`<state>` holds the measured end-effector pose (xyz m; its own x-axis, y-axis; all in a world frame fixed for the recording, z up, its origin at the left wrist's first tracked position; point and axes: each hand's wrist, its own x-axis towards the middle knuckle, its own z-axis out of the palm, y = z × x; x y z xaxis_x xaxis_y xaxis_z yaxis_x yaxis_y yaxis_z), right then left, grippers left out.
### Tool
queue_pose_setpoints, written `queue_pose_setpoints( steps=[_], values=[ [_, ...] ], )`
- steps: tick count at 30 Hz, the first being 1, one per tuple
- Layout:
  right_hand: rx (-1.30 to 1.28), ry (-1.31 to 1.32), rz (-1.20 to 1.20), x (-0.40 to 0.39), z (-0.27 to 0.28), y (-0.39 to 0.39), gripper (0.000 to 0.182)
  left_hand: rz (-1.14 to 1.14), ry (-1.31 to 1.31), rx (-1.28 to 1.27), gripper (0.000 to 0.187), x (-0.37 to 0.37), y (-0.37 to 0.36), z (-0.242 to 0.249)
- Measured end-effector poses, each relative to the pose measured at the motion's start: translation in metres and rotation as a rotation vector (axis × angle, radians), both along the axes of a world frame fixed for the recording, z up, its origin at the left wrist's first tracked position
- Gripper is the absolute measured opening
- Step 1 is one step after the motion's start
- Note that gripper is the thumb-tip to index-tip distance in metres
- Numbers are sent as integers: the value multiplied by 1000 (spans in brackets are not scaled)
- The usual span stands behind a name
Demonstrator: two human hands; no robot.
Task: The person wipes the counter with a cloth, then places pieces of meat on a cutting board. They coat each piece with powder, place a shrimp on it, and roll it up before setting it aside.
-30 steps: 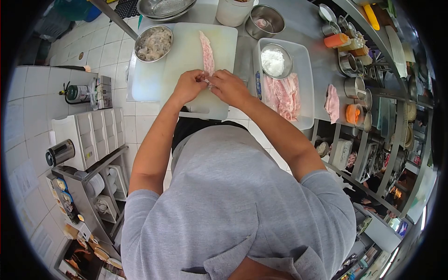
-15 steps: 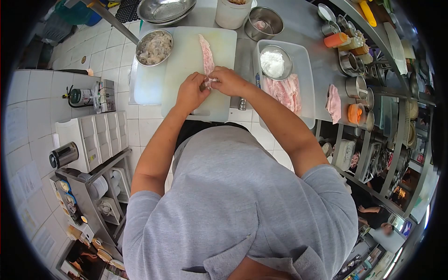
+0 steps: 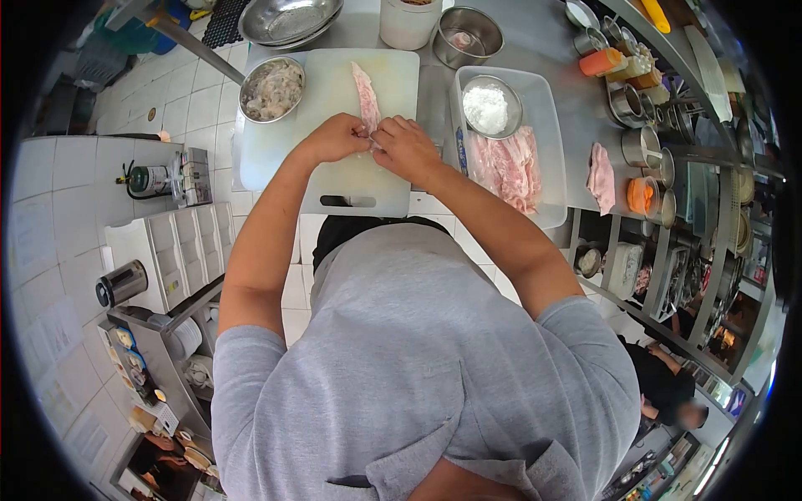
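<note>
A long strip of pale pink raw meat lies lengthwise on the white cutting board, its far end flat. Its near end is pinched between the fingers of my left hand and my right hand. Both hands are closed there, and the fingers mostly hide that end, so whether it is rolled around something cannot be told. Left of the strip, a metal bowl holds greyish raw pieces. On the right stands a clear plastic tub with more meat slices and a small bowl of white powder.
Stacked metal bowls, a white container and a metal pot line the back. Further right are squeeze bottles, a pink cloth-like piece and a container with orange contents. Another person is at lower right.
My hands have shifted slightly up along the strip. The left hand has turned flatter, and the right fingers now cover the near end that showed between the hands before.
</note>
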<state>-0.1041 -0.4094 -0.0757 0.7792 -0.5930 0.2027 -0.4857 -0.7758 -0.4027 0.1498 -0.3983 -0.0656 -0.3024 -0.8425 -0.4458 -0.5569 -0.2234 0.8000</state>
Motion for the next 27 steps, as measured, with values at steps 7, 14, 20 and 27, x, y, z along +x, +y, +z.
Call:
queue_pose_setpoints(
  steps=[7,14,20,27],
  values=[
    [76,-50,51,0,7,-18,23,124,-152,-712,44,-33,52,2],
    [38,-133,-274,-54,57,-44,22,129,-74,-710,34,-31,37,-7],
    [13,592,-743,-171,32,-103,33,85,-36,-505,31,-21,25,3],
    [149,474,-635,-140,61,-99,33,67,21,-367,37,-11,12,4]
  ],
)
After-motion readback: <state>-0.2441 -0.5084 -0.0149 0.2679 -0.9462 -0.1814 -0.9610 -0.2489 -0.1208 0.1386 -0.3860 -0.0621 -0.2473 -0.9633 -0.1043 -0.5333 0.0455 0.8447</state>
